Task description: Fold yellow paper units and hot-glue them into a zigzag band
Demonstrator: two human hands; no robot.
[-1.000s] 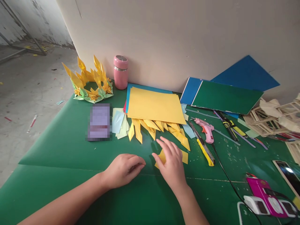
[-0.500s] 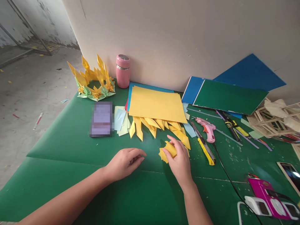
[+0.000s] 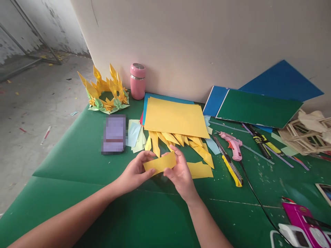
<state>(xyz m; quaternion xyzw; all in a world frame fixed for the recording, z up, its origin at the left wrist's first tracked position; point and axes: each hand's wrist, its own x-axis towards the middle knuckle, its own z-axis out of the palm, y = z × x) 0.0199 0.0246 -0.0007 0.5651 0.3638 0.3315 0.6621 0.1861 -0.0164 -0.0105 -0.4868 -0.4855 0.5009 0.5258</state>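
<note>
A strip of yellow paper [image 3: 160, 163] is stretched between both hands, just above the green table. My left hand [image 3: 136, 170] grips its left end between thumb and fingers. At the right end, my right hand [image 3: 180, 173] has its thumb and fingers around the strip. More yellow paper strips [image 3: 201, 170] lie on the table, just right of my right hand. Behind the hands, several folded yellow paper points [image 3: 170, 138] stick out from under a stack of yellow sheets [image 3: 177, 117].
A yellow and green paper crown [image 3: 107, 94] and a pink flask [image 3: 138, 82] stand at the back left. To the right lie a yellow utility knife [image 3: 231, 170], a pink glue gun [image 3: 234, 145] with its cord, and pliers [image 3: 261, 142]. A magenta power strip [image 3: 297, 213] is front right.
My right hand has lifted a yellow strip from the small pile and brought it left. My left hand, empty before, now holds its other end. The view has shifted slightly.
</note>
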